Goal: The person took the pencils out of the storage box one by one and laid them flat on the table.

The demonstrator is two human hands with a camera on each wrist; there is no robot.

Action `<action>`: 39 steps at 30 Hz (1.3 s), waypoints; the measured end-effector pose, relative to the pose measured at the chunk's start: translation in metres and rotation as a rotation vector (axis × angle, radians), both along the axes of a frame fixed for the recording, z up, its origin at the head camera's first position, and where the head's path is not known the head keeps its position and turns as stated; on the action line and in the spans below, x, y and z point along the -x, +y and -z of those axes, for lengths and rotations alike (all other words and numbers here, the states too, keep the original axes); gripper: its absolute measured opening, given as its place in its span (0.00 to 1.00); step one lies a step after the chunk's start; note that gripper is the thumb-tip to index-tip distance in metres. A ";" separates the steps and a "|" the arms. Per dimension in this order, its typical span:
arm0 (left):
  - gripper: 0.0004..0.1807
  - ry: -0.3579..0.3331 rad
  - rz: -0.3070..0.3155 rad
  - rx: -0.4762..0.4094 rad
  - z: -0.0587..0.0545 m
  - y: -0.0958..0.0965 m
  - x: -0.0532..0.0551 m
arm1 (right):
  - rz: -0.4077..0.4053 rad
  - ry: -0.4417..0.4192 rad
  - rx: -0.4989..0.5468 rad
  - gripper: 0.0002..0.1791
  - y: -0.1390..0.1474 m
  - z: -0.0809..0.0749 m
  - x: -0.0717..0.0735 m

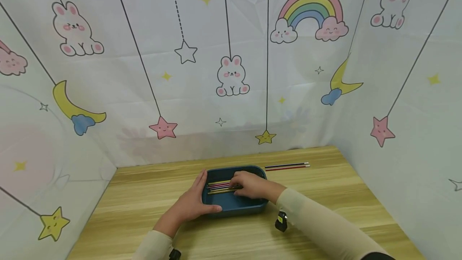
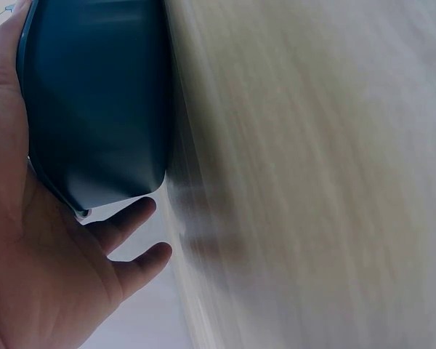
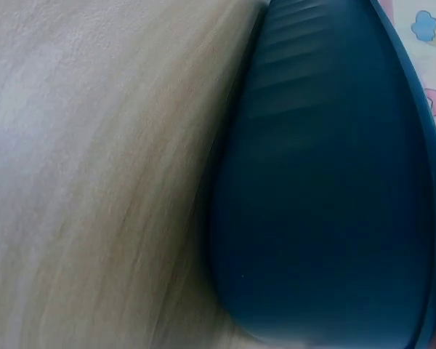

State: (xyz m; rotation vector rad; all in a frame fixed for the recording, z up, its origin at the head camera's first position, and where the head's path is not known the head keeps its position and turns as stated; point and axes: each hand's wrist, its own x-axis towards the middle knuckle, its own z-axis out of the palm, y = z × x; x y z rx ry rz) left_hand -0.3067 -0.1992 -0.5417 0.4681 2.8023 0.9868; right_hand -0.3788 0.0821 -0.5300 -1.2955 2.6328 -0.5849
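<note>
A dark blue tray [image 1: 238,212] on a wood-grain tabletop [image 1: 144,196] holds several thin pencils [image 1: 218,187], side by side. The left hand [image 1: 192,203] lies against its left end, fingers extended. The right hand [image 1: 253,185] reaches inside, fingers bent over the pencils; whether they grip cannot be told. Dark and red pencils [image 1: 286,167] lie beyond the tray, to the right.

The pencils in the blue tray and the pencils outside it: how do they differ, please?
The tray pencils lie inside the blue tray; the outside pencils lie on the table.
The tray pencils number more than two, some yellow; the outside pencils are two, one dark and one red.
The right grip partly hides the tray pencils; the outside pencils are untouched.
Both groups lie with their pencils roughly parallel.
</note>
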 end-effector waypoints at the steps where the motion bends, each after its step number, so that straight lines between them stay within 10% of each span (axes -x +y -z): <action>1: 0.75 0.001 -0.001 0.001 0.000 0.000 0.000 | 0.003 0.004 -0.001 0.11 0.000 0.001 0.000; 39: 0.75 -0.013 -0.001 0.002 -0.001 0.001 0.001 | -0.037 -0.065 0.104 0.13 -0.007 0.013 0.014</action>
